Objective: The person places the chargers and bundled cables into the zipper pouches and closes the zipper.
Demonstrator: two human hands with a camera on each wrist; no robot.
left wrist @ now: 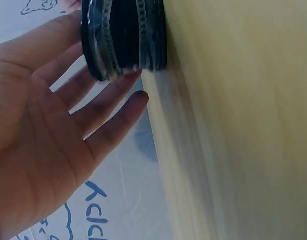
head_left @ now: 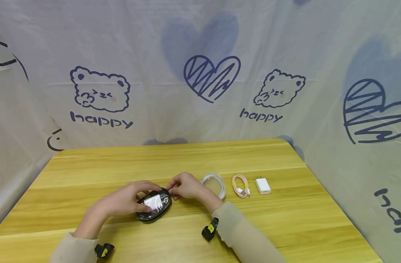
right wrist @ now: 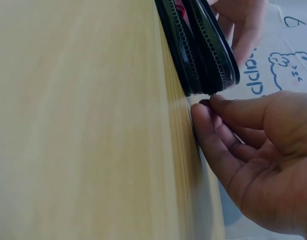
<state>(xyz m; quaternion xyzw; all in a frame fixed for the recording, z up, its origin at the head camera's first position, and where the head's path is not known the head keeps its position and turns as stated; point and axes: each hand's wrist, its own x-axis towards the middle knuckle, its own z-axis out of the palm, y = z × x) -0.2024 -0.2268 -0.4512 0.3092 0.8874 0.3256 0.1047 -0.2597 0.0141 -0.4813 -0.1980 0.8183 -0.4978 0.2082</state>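
Observation:
A small oval black zip pouch [head_left: 165,200], with a shiny top and a white label-like patch, sits on the wooden table. My left hand [head_left: 128,199] holds it from the left, thumb near the front and fingers along the far side. In the left wrist view, the pouch [left wrist: 126,37] shows two rows of zipper edging. At its right end my right hand [head_left: 187,186] pinches the zipper pull [right wrist: 205,102] between thumb and fingers. The right wrist view shows the zipper parted along the pouch's side [right wrist: 206,55], with something pinkish-red inside.
Right of the hands lie a coiled white cable [head_left: 222,190], partly behind the right wrist, a pink cable [head_left: 234,182] with yellow ties, and a white charger plug [head_left: 263,186]. A printed cloth [head_left: 167,124] hangs behind the table [head_left: 253,157].

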